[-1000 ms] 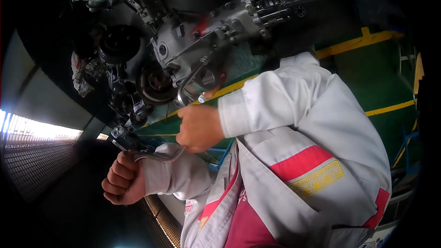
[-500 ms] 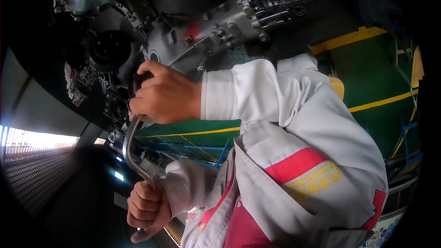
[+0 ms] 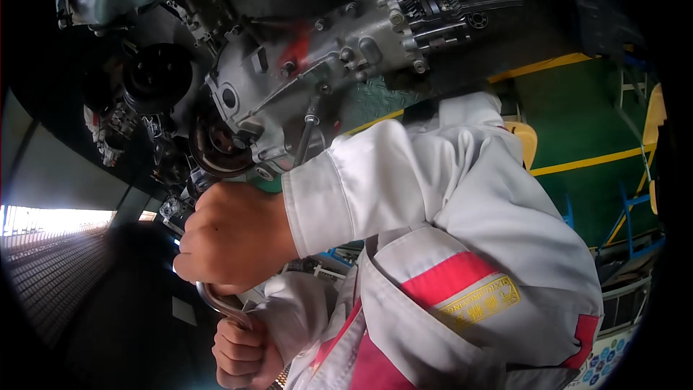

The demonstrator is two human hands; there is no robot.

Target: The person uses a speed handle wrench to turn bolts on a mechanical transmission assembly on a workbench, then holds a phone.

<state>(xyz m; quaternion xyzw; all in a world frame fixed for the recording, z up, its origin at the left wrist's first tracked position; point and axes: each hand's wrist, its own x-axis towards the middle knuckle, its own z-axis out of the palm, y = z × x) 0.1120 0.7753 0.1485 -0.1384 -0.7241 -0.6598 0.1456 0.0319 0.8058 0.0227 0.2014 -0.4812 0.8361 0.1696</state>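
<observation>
A bent, shiny metal crank handle [image 3: 225, 305] runs between my two hands. My right hand [image 3: 234, 235] is wrapped round its upper part, back of the hand toward me, hiding that stretch of the bar. Below it, my left hand [image 3: 247, 352] is closed in a fist round the other end. Beyond my right hand lies a grey metal gearbox housing [image 3: 321, 58] with a red patch, bolts along its edges, and exposed gears [image 3: 437, 7] at its far right end. A dark round drum-like part [image 3: 216, 141] sits just above my right hand, apart from it.
A black round pulley-like part [image 3: 157, 78] and other engine parts are at upper left. A metal rod [image 3: 309, 126] slants down below the housing, beside my right cuff. Green floor [image 3: 548, 119] with yellow lines, a yellow seat [image 3: 522, 143] and blue metal frames [image 3: 635, 220] are at right.
My right hand has come down, away from the housing and closer to my left hand, uncovering the drum-like part. Less of the crank handle shows; both hands still grip it.
</observation>
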